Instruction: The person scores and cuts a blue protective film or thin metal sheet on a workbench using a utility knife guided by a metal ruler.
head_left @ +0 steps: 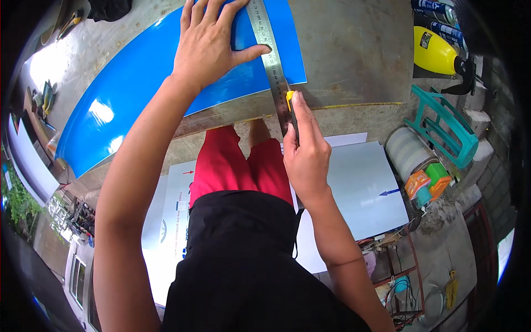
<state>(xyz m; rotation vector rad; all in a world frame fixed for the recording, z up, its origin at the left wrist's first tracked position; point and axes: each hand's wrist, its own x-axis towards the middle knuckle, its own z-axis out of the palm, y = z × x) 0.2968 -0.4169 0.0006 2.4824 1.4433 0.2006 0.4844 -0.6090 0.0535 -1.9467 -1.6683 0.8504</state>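
A glossy blue sheet [138,88] with a curved outer edge lies on the worktable. Along its right part runs a long metal ruler [267,41], sticking out past the table's near edge. My left hand [207,41] lies flat on the sheet with fingers spread, its thumb resting on the ruler and the upper fingertips cut off by the frame's top. A utility knife [291,108] with a yellow front and dark grip is held in my right hand [308,157]. Its blade points up alongside the ruler, close to the sheet's near edge.
The metal worktable [354,55] ends at a near edge just before my legs. At its right stands a yellow spray bottle [434,52] by several cans. A green stool [445,127] and a roll [409,146] are farther right. Large pale panels [354,182] lie below.
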